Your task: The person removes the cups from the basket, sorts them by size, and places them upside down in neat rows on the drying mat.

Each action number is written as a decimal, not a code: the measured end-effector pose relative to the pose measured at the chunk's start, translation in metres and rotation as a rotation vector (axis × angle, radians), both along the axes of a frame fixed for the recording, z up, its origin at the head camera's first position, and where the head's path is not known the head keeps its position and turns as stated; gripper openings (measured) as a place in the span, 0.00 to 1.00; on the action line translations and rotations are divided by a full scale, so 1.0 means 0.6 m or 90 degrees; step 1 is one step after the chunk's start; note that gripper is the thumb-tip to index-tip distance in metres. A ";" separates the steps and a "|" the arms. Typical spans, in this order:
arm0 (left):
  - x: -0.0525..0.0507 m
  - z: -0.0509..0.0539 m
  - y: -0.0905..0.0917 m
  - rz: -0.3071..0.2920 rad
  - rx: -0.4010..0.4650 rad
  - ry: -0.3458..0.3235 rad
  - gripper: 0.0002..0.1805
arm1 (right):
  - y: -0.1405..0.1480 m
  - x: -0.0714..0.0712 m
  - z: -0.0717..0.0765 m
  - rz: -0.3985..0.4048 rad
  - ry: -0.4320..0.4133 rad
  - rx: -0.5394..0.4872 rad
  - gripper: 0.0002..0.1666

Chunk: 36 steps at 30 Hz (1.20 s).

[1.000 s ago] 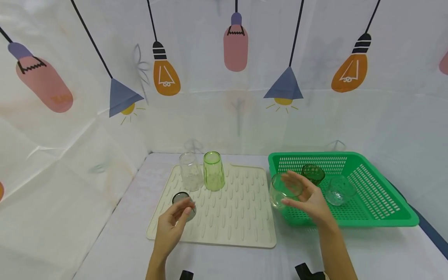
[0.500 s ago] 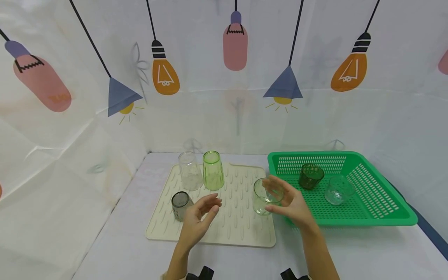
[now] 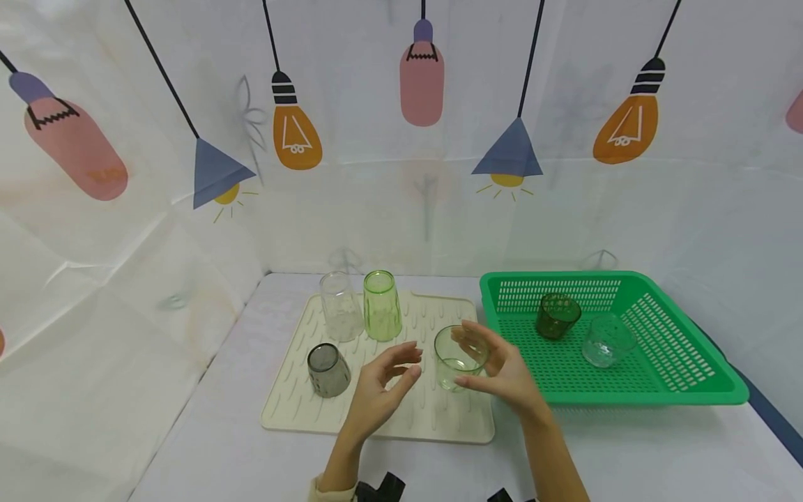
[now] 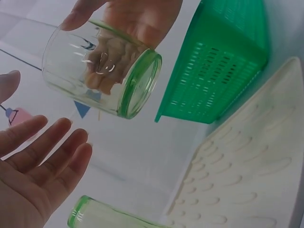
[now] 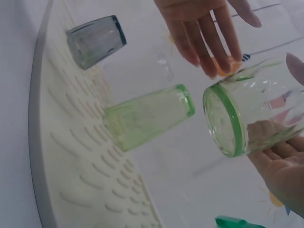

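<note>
My right hand (image 3: 505,373) grips a clear, green-tinted glass (image 3: 453,362) from its right side, holding it above the right part of the cream ribbed mat (image 3: 401,418). In the left wrist view the thick green base of this glass (image 4: 140,85) shows, with fingers visible through its wall. My left hand (image 3: 379,397) is just left of the glass, fingers relaxed and apart, holding nothing; the right wrist view shows a gap between that hand (image 5: 204,28) and the glass (image 5: 266,109).
On the mat stand a grey glass (image 3: 329,371), a tall clear glass (image 3: 341,310) and a tall green glass (image 3: 382,307). The green basket (image 3: 665,397) at the right contains a dark green glass (image 3: 557,317) and a clear glass (image 3: 607,341). A patterned sheet hangs behind.
My right hand has carried the glass left from the basket's edge to over the mat. My left hand has moved right, away from the grey glass, toward the held one.
</note>
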<state>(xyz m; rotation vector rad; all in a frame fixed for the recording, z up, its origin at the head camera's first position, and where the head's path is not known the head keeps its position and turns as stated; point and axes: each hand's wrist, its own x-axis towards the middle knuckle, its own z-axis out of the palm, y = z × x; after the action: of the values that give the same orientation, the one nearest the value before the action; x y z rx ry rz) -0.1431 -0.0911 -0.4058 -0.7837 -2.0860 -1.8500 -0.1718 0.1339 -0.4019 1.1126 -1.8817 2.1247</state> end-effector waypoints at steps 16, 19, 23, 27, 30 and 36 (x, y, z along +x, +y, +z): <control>0.000 0.012 0.044 0.082 -0.075 -0.059 0.37 | -0.045 0.013 -0.018 -0.189 -0.014 0.091 0.45; 0.003 0.016 0.051 0.127 -0.078 -0.071 0.39 | -0.056 0.016 -0.022 -0.222 -0.012 0.097 0.45; 0.004 0.019 0.062 0.191 -0.081 -0.087 0.43 | -0.073 0.019 -0.024 -0.267 0.000 0.111 0.47; 0.003 0.021 0.070 0.260 -0.124 -0.081 0.47 | -0.090 0.027 -0.010 -0.311 0.054 0.126 0.47; 0.003 0.026 0.073 0.298 -0.182 -0.065 0.47 | -0.098 0.027 -0.006 -0.351 0.123 0.146 0.47; -0.002 0.039 0.073 0.315 -0.289 -0.041 0.46 | -0.100 0.016 -0.025 -0.416 0.176 0.218 0.46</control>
<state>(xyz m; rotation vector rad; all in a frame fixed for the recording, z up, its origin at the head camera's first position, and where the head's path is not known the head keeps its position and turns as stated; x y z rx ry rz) -0.1442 -0.0475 -0.3825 -0.2452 -2.4907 -1.1777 -0.1621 0.0740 -0.4166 0.6469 -2.1243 1.2727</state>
